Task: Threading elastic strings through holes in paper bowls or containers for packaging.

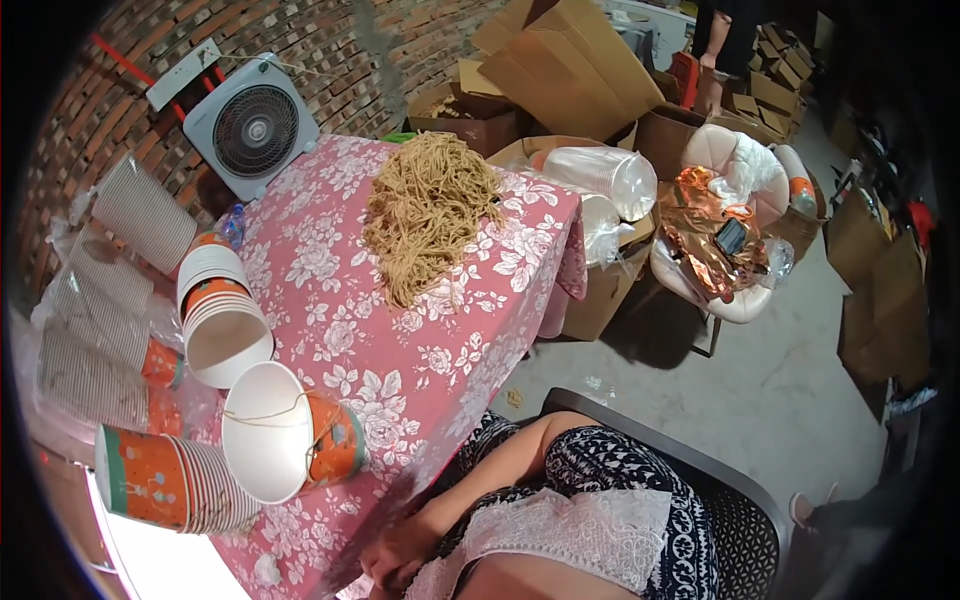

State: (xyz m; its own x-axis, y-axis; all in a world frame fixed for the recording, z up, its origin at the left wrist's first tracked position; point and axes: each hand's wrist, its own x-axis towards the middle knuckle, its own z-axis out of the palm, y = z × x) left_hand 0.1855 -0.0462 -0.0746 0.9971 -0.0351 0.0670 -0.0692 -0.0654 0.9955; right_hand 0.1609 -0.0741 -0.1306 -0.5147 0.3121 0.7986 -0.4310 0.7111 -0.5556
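My right forearm [500, 475] bends across my body at the table's front edge. My right hand [402, 552] is down in shadow beside the tablecloth, fingers curled; what they hold, if anything, is hidden. My left hand is out of view. Nearest the hand on the table is a large white paper cup [262, 440], lying tilted with its mouth showing and a thin tan strand across it. An orange-and-green printed cup [335, 438] adjoins it. Farther back lies a heap of tan strands [430, 210], like cord or noodles; which, I cannot tell.
Stacked printed cups [165, 485] lie front left, more cups [225, 335] behind. Wrapped cup stacks [95, 310] line the left. A box fan [255, 125] stands by the brick wall. Cartons [580, 70] and a white chair [735, 295] with orange foil are right; another person stands behind.
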